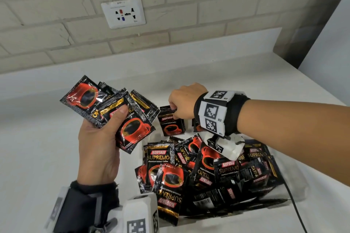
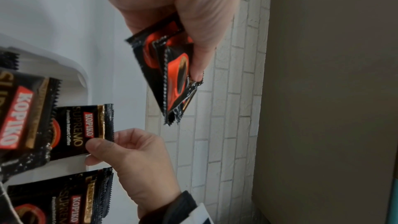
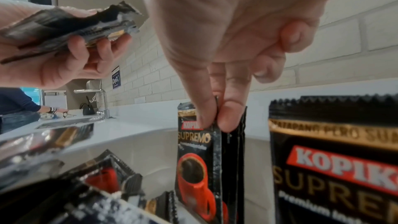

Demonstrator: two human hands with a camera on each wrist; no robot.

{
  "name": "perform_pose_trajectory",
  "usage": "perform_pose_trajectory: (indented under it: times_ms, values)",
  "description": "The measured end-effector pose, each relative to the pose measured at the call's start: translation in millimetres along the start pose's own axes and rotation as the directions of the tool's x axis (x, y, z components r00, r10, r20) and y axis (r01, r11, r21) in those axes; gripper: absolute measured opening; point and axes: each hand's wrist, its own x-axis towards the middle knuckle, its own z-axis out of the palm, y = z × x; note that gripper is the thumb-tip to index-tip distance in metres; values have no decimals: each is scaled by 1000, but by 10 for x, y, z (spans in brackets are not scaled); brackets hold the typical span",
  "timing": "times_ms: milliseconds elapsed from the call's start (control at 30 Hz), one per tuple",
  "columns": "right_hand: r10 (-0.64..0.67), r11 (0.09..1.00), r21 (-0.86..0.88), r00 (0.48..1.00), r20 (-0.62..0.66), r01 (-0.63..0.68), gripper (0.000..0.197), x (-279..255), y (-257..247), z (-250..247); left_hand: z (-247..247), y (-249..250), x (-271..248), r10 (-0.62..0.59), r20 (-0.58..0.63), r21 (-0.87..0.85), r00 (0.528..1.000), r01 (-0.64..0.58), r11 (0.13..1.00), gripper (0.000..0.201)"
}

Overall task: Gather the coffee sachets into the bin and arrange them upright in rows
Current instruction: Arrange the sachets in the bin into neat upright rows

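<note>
Black and red Kopiko coffee sachets fill the white bin (image 1: 244,213) in a loose pile (image 1: 208,166). My left hand (image 1: 113,119) is raised left of the bin and grips a fanned stack of several sachets (image 1: 132,128), thumb on top; the stack (image 2: 172,74) also shows in the left wrist view. My right hand (image 1: 174,112) pinches the top edge of an upright sachet (image 1: 171,125) at the bin's far end. Thumb and forefinger (image 3: 228,117) close on that sachet (image 3: 198,159). Another upright sachet (image 3: 333,159) stands just to the right of it.
The bin sits on a white counter (image 1: 47,138) against a brick wall with a socket plate (image 1: 123,12). A black cable (image 1: 296,208) runs past the bin's right side. Far along the counter are a sink tap (image 3: 103,101) and another person's arm (image 3: 25,106).
</note>
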Motion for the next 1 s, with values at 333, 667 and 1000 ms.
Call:
perform_pose_trajectory:
  times_ms: [333, 667, 1000]
  values:
    - [-54, 986, -156, 999, 10, 54, 15, -48, -2, -22, 28, -3, -17, -3, 16, 9, 1000, 3, 1000, 50]
    - [59, 633, 773, 992, -114, 52, 37, -543, -131, -540, 196, 196, -36, 74, -62, -106, 995, -80, 991, 72]
    - [-17, 134, 991, 1000, -4, 7, 65, -903, -424, -388, 554, 94, -126, 2, 90, -36, 996, 2, 999, 52]
